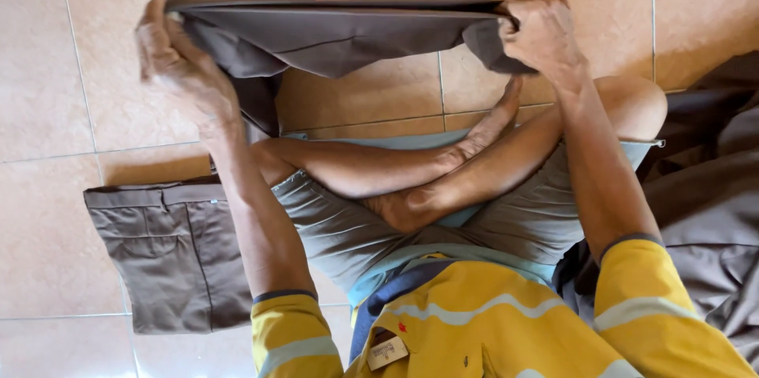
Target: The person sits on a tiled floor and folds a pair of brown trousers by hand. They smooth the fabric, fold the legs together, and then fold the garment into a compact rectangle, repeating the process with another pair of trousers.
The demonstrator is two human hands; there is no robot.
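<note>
Left hand [178, 58], right hand [538, 26] holding brown cloth [340, 34] stretched between, fingers clenching edges, above tiled floor [47, 212]; folded trousers [170, 251] lying left.

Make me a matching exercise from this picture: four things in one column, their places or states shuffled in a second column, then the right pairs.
Things:
1. Brown cloth garment stretched flat
2. Folded brown trousers
3. Loose grey-brown cloth pile
4. Left hand

Places or states:
A. Heaped on the floor at the picture's right edge
B. Grips the stretched garment's end on the picture's left
C. Held taut between both hands above the tiled floor
D. Lies flat on the tiles beside the person's left arm

Pairs: 1-C, 2-D, 3-A, 4-B. The right hand grips the garment's other end.
</note>
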